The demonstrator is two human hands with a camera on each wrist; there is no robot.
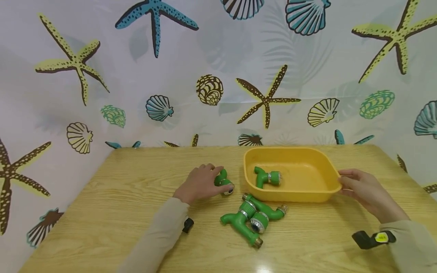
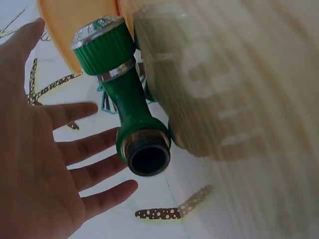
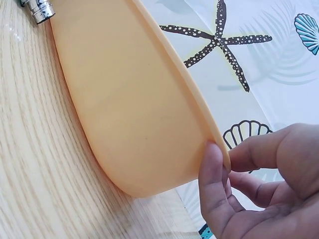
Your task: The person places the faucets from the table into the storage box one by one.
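Clearly the left hand (image 1: 199, 183) is the nearer one, fingers spread and not yet curled round the green hose fitting (image 1: 223, 182) lying just beyond its fingertips (right hand (image 1: 367, 193) pinches the yellow tray's (image 1: 327, 161) right rim), beside the tray's left wall.

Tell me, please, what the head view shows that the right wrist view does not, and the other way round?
Only the head view shows the left hand on a green fitting, another fitting inside the yellow tub, and a pile of fittings on the wooden table. Only the right wrist view shows the thumb pressed against the tub's outer wall just under the rim. Both show the right hand holding the tub's rim, and the seashell backdrop.
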